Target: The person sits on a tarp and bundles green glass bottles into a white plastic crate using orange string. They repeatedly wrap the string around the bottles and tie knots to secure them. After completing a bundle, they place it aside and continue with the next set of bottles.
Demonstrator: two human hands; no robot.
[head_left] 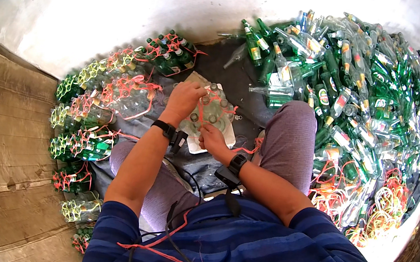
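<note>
A cluster of clear glass bottles (213, 111) stands upright on a pale board (227, 136), with red plastic twine (202, 109) strung around the necks. My left hand (184, 99) is at the left side of the cluster, fingers curled at the twine; its fingertips are partly hidden. On the near side, my right hand (214, 141) pinches the twine between thumb and fingers, close to a bottle neck. Both wrists wear black straps with small devices.
Tied bundles of green bottles (170, 54) and clear bottles (126, 94) line the left side. Loose bottles (351, 84) form a large heap at right, with tangled twine (388, 198) nearby. Flattened cardboard (6, 130) lies far left. A dark sheet (222, 60) covers the floor.
</note>
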